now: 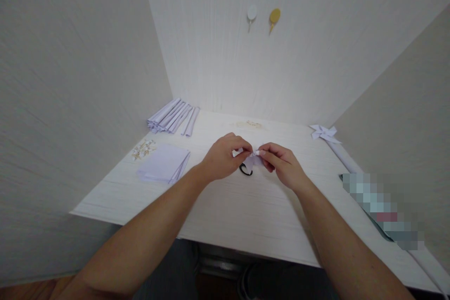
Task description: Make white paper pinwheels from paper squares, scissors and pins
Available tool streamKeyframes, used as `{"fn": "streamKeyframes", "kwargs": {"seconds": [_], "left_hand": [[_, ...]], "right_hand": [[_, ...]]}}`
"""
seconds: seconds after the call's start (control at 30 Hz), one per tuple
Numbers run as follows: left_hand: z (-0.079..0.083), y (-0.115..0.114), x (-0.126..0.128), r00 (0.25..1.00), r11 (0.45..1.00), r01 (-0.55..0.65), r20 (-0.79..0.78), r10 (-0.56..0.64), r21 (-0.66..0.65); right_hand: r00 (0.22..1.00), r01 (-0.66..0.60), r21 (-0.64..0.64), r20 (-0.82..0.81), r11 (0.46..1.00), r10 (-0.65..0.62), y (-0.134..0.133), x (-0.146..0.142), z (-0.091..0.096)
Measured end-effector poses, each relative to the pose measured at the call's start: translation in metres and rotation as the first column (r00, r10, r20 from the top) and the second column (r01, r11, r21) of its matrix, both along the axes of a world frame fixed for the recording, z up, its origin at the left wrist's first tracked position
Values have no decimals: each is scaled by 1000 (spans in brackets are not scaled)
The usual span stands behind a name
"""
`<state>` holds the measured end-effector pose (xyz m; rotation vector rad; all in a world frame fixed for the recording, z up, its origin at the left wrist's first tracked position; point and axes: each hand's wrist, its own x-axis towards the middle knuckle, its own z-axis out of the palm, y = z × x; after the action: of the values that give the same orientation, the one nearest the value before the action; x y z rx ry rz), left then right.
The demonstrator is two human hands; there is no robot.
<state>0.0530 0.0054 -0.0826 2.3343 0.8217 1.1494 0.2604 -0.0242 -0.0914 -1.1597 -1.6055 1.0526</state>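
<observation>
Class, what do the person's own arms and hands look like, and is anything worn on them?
The left hand and right hand are ungloved, with no rings that can be made out. The left forearm and right forearm are bare, with no sleeve, watch or bracelet in view.

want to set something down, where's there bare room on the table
Bare: the table from left hand and right hand to the near edge; also between right hand and pinwheel. Crowded: left side, with rolls, sheets and small parts; right edge, with pinwheel and pixelated item.
</observation>
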Motion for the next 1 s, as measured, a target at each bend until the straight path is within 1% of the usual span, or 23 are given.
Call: {"fn": "streamKeyframes", "kwargs": {"seconds": [0.1, 0.17, 0.27, 0.37, 0.5, 0.67, 0.8, 0.9, 1.0], "left_hand": [[0, 0, 0, 1000, 1000, 1, -2, -1, -15], [0, 0, 0, 1000, 1000, -20, 5, 20, -18], [-1, 0, 0, 996, 998, -61, 66, 61, -13], [-1, 0, -1, 993, 998, -56, 107, 55, 5], [0, -1, -1, 998, 1000, 4, 68, -5, 8], [0, -2, -1, 998, 999, 17, 58, -19, 38], [1, -3, -2, 997, 998, 42, 60, -45, 52], [0, -3, -2, 998, 997, 36, 48, -39, 65], [0, -1, -2, 1000, 997, -9, 19, 7, 83]], "right_hand": [[1000, -7, 13, 0, 1000, 7, 0, 1, 0], [1000, 0, 26, 3, 1000, 0, 0, 1, 0], [1000, 22, 22, -8, 1000, -22, 0, 0, 0], [999, 25, -9, -44, 1000, -25, 0, -2, 1], [994, 23, -59, -105, 998, -29, 1, -4, 3], [991, 13, -115, -130, 993, -28, 1, -4, 5], [990, 21, -124, -136, 992, -38, 2, -4, 4], [990, 33, -126, -134, 992, -50, 2, -5, 4], [990, 45, -135, -124, 990, -62, 2, -5, 5]]}}
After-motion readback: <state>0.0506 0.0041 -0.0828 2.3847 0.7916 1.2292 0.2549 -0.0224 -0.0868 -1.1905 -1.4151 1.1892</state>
